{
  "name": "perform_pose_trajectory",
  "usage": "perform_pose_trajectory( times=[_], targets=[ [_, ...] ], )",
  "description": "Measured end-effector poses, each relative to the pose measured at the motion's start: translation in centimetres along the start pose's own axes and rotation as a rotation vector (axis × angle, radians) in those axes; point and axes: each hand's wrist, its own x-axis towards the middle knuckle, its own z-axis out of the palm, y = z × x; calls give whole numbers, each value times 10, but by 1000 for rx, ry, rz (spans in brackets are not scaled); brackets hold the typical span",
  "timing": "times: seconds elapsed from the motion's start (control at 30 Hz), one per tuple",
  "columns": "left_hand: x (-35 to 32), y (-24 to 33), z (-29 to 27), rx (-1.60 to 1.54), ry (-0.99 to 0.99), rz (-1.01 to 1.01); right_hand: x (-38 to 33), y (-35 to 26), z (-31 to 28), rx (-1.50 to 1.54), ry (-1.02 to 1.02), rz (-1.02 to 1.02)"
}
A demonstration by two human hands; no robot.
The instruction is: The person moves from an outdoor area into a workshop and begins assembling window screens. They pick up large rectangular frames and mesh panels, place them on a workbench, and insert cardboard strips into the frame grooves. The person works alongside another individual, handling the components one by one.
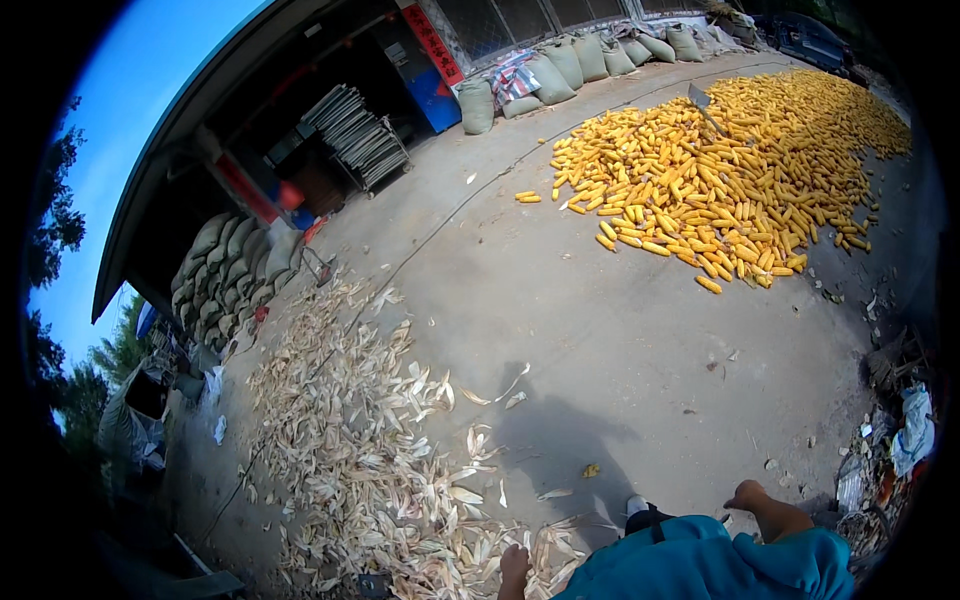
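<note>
My left hand [514,566] hangs low at the bottom edge, over pale dry corn husks [370,450] strewn on the ground. Its fingers are too small and dark to make out, and no object shows in it. On the other side of my teal top [700,565], my right hand [746,494] is held out over bare concrete, its fingers loosely apart with nothing between them. Neither hand touches anything that I can see. Farther off to the right lies a wide heap of husked yellow corn cobs [700,190], with a shovel-like tool [700,97] standing in it.
Filled sacks [560,72] line the far wall, and more sacks [225,265] are stacked at the left. A rack of stacked panels [350,135] stands at the doorway. A dark cable [430,238] crosses the concrete. Debris [880,460] lies along the right side. A car [805,38] is parked far right.
</note>
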Motion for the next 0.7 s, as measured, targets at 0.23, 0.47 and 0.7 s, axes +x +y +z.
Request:
perform_pose_trajectory(
  times=[0.23,0.47,0.7],
  targets=[
    [148,49,-62,-45,59,-532,151,-296,-277,87,146,-287],
    [364,231,-87,-107,20,-565,263,-484,-444,229,129,-380],
    [636,574,-58,-159,-110,-83,353,-563,-583,142,-46,-61]
  ],
)
